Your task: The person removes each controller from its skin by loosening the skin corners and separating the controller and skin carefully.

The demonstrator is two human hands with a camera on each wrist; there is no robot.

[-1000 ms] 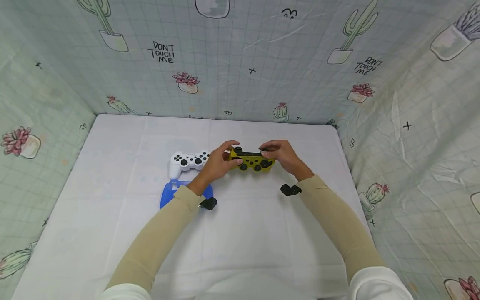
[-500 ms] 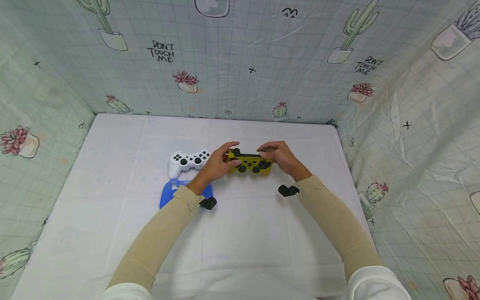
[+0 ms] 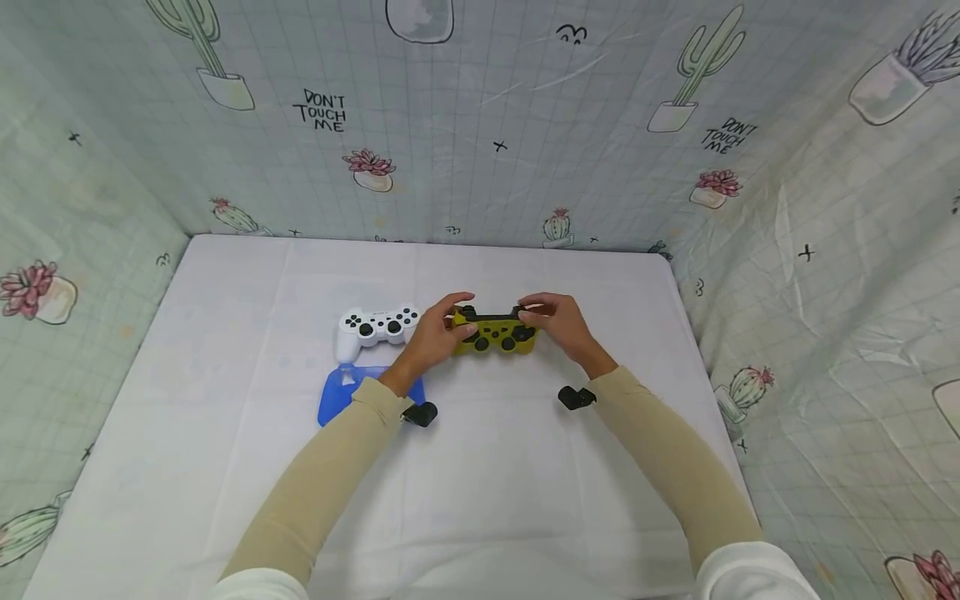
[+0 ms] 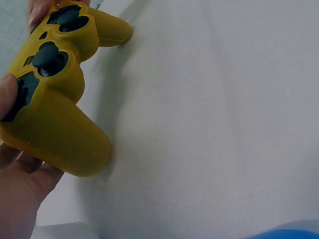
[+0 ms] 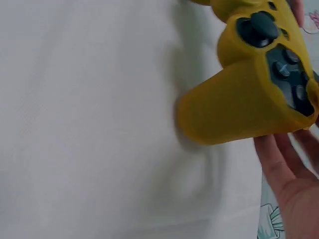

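Observation:
A black game controller in a yellow cover [image 3: 495,337] is held between my two hands over the white table. My left hand [image 3: 429,340] grips its left end, thumb on the face by the direction buttons and fingers behind. At the other end my right hand [image 3: 567,327] grips the upper corner by the face buttons. Up close in the left wrist view, the yellow-covered controller [image 4: 60,127] shows both black sticks, its handles pointing down toward the tabletop. The right wrist view shows the cover's right handle [image 5: 229,104] with fingers behind it.
A white game controller [image 3: 393,327] lies left of my left hand, partly hidden by it. Just in front of it is a blue silicone cover [image 3: 335,396], partly under my left forearm. Patterned cloth walls [image 3: 465,108] border the white table [image 3: 480,467] at back and sides.
The yellow-covered controller has shifted slightly left and turned so more of its face shows. My right hand has moved left with it; the left hand keeps its grip.

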